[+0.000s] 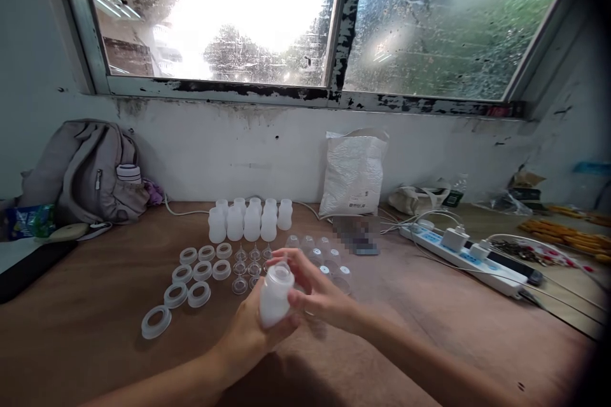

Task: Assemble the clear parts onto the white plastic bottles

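My left hand (pixel 255 324) is wrapped round a frosted white baby bottle (pixel 273 306), its top tilted towards the right. Curled about the bottle's upper end, my right hand (pixel 317 289) has its thumb at the side and its fingers behind the top. A clear, pale piece shows at the mouth, too blurred to make out fully. Left of my hands lie several white screw rings (pixel 199 293) in rows. Clear bottle teats (pixel 240 284) stand beside them, partly hidden by my hands. Behind my right hand are clear domed caps (pixel 308 242). More frosted bottles (pixel 235 224) stand grouped at the back.
A white plastic package (pixel 356 172) leans on the wall. On the right, a power strip (pixel 463 257) has chargers and loose cables. A grey backpack (pixel 95 172) and a black flat object (pixel 35 270) lie left. Orange items (pixel 566 236) sit far right.
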The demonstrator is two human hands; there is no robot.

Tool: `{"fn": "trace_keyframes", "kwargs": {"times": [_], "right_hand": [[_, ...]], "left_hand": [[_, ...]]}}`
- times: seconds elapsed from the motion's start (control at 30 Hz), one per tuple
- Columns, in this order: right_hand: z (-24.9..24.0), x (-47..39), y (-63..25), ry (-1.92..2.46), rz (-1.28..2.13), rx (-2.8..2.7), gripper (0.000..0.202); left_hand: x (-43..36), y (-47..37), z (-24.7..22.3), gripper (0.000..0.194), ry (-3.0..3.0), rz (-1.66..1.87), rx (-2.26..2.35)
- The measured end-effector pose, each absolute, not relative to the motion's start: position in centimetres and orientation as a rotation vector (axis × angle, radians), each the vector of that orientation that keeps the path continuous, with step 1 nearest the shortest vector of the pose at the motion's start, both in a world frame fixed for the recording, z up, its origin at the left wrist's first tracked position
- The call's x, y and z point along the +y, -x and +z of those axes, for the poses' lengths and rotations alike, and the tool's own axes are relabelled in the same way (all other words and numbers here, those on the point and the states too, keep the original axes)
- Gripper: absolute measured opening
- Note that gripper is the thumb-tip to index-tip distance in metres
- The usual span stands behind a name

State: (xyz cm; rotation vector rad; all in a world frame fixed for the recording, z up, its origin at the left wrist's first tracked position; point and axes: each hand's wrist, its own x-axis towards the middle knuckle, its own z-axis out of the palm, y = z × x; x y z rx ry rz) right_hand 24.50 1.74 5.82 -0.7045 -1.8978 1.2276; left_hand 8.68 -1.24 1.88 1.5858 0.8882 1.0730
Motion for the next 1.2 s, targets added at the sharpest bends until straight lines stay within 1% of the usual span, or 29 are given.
{"fn": "trace_keyframes", "kwargs": {"times": [0.07,0.13,0.2,0.3,0.43,0.63,0.73,0.8,0.93,1.07,1.2], "right_hand": [[6.1,2.5,-26.4,0.763,0.991,-2.047,0.043],[6.1,3.3,-28.4,0.953,0.791,-2.215,0.032],[5.6,3.9,-29.9,1.131,0.654,-2.364,0.031],[4.2,4.3,-31.0,1.253,0.596,-2.485,0.035],[3.0,4.0,-30.0,1.165,0.757,-2.392,0.029],[3.3,2.9,-28.5,0.932,1.083,-1.817,0.031],[3.4,2.6,-28.5,0.853,1.155,-1.677,0.031],[3.4,2.5,-28.7,0.837,1.161,-1.659,0.031],[3.2,2.3,-28.7,0.865,1.158,-1.680,0.032],[2.9,2.1,-28.5,0.908,1.151,-1.739,0.032],[2.1,2.0,-28.1,0.916,1.208,-1.780,0.031]], "left_hand": [[-1.4,-7.3,2.0,0.043,-1.402,1.032,0.871],[-1.5,-6.1,1.8,0.042,-1.232,0.999,0.895],[-1.5,-5.2,1.4,0.044,-1.149,0.993,0.912],[-1.2,-5.1,0.9,0.042,-1.170,0.973,0.929],[-0.9,-5.7,0.8,0.036,-1.338,0.932,0.890],[-0.8,-5.1,0.7,0.027,-1.576,0.901,0.902],[-0.9,-4.9,0.4,0.035,-1.525,0.915,0.907],[-0.9,-4.9,0.3,0.039,-1.456,0.947,0.923],[-1.1,-4.8,0.7,0.035,-1.407,1.002,1.001],[-1.0,-4.7,1.1,0.037,-1.368,0.988,1.057],[-0.8,-4.7,0.6,0.035,-1.339,1.056,1.082]]}}
